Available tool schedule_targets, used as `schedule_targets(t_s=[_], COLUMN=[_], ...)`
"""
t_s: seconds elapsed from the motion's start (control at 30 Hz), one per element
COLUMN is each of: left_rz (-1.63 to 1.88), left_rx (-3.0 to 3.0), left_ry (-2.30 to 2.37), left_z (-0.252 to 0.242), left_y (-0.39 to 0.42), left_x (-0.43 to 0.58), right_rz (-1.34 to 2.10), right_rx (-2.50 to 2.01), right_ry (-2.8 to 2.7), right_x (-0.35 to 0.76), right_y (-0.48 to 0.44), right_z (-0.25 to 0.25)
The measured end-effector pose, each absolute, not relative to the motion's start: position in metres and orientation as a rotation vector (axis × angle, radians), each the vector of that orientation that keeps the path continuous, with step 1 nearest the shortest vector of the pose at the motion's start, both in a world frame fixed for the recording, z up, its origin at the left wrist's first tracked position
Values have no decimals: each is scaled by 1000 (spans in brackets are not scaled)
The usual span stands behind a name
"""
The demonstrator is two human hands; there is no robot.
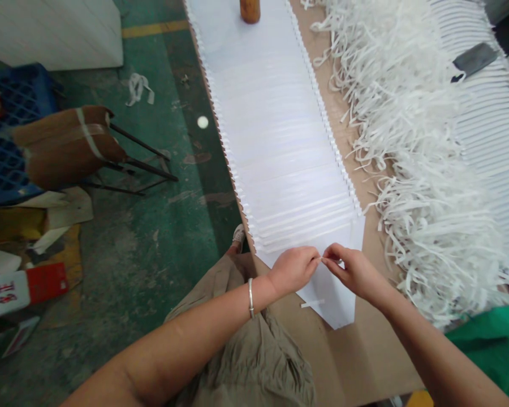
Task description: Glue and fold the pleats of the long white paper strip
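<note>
Over the near end of a long row of overlapping white paper sheets (280,130), my two hands meet fingertip to fingertip. My left hand (294,268), with a bangle on the wrist, is closed in a pinch. From the other side my right hand (353,270) pinches at the same spot, thumb against forefinger. A tiny bit of thin white strip (321,259) shows between the fingertips; most of it is hidden. Below the hands, the pointed flap of the nearest sheet (339,308) lies on the brown tabletop, with a short white strip (313,304) across its edge.
A heap of curly white strips (428,141) lies along the right, beside more layered sheets (496,147) bearing a dark flat object (475,61). A brown cylinder (250,10) stands on the far sheets. On the left are a chair (76,144), blue crate (17,102) and cartons (25,288).
</note>
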State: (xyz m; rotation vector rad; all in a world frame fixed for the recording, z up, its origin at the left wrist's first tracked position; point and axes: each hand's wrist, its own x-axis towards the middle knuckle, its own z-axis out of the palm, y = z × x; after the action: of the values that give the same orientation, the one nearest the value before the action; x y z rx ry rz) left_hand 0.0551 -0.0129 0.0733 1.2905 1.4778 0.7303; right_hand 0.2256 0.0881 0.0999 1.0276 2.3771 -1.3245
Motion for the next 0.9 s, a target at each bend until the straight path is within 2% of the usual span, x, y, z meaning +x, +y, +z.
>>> schedule_targets(t_s=[0.17, 0.3, 0.6, 0.9], left_rz=[829, 895, 1148, 1106], left_rx=[935, 741, 463, 526], left_ry=[1410, 1534, 1835, 2088], left_z=[65, 50, 8, -3], left_y=[-32, -52, -54, -28], left_x=[12, -34, -68, -66], right_rz=[-1509, -1567, -1393, -1447], right_rx=[1061, 1268, 1644, 1815], right_ry=[2259, 2192, 2266, 2308], right_x=[226, 247, 241, 218], right_y=[113, 159, 229, 267], right_z=[94, 82, 44, 27])
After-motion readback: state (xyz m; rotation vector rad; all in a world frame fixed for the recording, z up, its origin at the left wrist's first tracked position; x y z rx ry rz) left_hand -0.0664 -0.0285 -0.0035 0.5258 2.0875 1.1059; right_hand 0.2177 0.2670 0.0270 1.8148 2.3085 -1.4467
